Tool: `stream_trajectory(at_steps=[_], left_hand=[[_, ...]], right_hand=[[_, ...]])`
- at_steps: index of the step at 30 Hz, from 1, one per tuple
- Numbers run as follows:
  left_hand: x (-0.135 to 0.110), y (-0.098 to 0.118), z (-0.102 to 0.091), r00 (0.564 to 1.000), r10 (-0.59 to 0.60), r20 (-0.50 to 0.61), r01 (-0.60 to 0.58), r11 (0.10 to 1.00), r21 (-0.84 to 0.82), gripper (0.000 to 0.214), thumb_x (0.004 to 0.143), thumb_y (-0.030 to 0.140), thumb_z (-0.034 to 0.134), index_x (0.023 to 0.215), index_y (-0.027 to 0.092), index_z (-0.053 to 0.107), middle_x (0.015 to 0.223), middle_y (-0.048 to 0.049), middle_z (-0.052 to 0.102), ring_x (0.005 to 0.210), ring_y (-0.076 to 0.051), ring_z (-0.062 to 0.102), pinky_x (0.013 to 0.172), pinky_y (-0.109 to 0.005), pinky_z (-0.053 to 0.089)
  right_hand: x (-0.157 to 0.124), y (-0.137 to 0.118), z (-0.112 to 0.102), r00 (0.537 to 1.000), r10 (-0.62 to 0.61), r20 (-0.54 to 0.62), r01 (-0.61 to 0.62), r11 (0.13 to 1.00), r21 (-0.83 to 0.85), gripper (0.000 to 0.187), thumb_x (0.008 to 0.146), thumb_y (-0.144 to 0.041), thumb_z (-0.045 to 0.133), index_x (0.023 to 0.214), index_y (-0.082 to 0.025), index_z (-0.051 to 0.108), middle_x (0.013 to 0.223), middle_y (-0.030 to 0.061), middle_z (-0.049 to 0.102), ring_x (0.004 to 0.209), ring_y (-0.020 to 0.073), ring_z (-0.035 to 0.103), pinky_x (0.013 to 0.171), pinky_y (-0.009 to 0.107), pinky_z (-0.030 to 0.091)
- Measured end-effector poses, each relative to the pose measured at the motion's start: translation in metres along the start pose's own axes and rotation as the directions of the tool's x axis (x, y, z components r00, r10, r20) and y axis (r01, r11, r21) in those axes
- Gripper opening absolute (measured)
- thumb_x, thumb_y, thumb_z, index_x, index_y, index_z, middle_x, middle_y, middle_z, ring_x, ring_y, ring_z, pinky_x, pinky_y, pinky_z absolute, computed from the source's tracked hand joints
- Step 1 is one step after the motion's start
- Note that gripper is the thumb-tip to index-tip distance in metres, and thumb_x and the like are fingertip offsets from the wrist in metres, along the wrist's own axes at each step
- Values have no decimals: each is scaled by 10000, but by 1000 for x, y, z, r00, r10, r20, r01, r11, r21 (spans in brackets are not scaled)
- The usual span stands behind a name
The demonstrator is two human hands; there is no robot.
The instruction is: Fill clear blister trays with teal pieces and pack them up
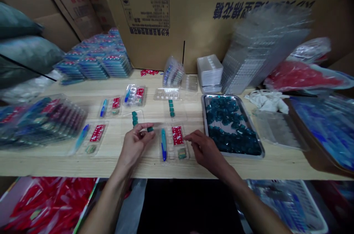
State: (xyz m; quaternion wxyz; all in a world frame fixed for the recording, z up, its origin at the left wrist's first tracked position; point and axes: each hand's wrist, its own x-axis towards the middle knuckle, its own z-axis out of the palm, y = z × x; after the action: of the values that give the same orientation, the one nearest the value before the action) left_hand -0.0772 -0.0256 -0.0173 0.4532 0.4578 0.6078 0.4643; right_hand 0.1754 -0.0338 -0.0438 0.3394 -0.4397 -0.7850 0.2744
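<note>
My left hand (134, 143) pinches a small dark green square gem (150, 129) between thumb and fingertips. Just right of it lies a clear plastic blister tray (170, 149) holding a blue pen (163, 145), a red patterned packet (177, 135) and a small greenish piece (181, 153). My right hand (206, 151) is beside the tray's right side, index finger reaching to the packet's edge, thumb apart; I see nothing held. Behind are two short rows of green gems, the left row (134, 118) and the middle row (171, 108). A metal tray (205, 116) of loose green gems stands to the right.
Filled packs (95, 62) are stacked at back left, more packs (41, 123) at left. Tall stacks of clear trays (249, 49) and white trays (210, 72) stand against a large cardboard box (177, 13). A brown bin (312, 145) of blue items is far right.
</note>
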Motion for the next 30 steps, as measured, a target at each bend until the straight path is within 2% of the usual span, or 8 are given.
stream_trajectory(at_steps=[3,6,9,12,17,21,25,30], left_hand=[[-4,-1,4,997,72,13,-73,996,58,363,723,371,782,1032,187,730,832,-21,713,735,-144,621,698,-260,475],[10,1,10,996,85,20,-85,996,17,351,670,351,803,969,174,748,843,-25,717,751,-145,617,712,-261,475],[30,4,15,1000,1,-5,-1,992,-127,396,570,327,850,908,149,742,760,-14,702,683,-132,609,681,-256,476],[44,5,20,998,-63,-16,57,964,-258,425,478,277,881,852,137,738,732,-8,697,640,-115,604,673,-254,492],[60,-6,21,985,-170,-30,143,897,-418,378,427,184,871,776,125,739,740,-31,720,674,-126,649,711,-252,525],[76,-19,24,963,-237,-131,158,886,-436,294,463,88,819,736,126,717,687,-12,709,629,-106,638,645,-206,513],[94,-27,42,957,-272,-102,200,873,-445,216,519,31,765,707,108,692,609,-11,681,560,-109,628,583,-202,508],[110,-24,58,956,-292,-14,244,825,-509,181,568,-24,736,694,87,667,597,-16,661,549,-97,630,575,-179,519]], right_hand=[[6,1,-1,1000,8,23,-7,1000,-30,424,812,33,434,1067,-193,685,955,66,634,893,177,645,809,295,504],[28,11,-4,996,83,28,-73,965,-253,436,808,21,442,1143,-152,663,1014,111,622,943,210,624,861,327,493],[56,23,-5,987,126,96,-55,840,-540,487,792,5,467,1239,-126,609,1199,188,562,1088,285,558,924,394,459],[79,32,0,965,139,224,50,736,-675,454,799,-40,501,1234,-141,580,1413,228,426,1186,344,490,935,438,435],[99,43,11,946,148,287,85,744,-663,381,827,-57,458,1188,-134,550,1401,218,442,1106,311,530,914,416,434],[112,45,19,949,264,173,-127,820,-558,312,872,-133,448,1175,-120,524,1199,179,571,1070,276,552,927,378,435],[132,30,31,924,375,69,-293,815,-501,486,911,-354,477,1338,-126,430,1248,195,563,1152,331,535,961,451,422],[156,19,42,865,463,192,-325,810,-488,739,870,-669,445,1469,-242,372,1374,189,481,1285,401,453,1032,565,336]])
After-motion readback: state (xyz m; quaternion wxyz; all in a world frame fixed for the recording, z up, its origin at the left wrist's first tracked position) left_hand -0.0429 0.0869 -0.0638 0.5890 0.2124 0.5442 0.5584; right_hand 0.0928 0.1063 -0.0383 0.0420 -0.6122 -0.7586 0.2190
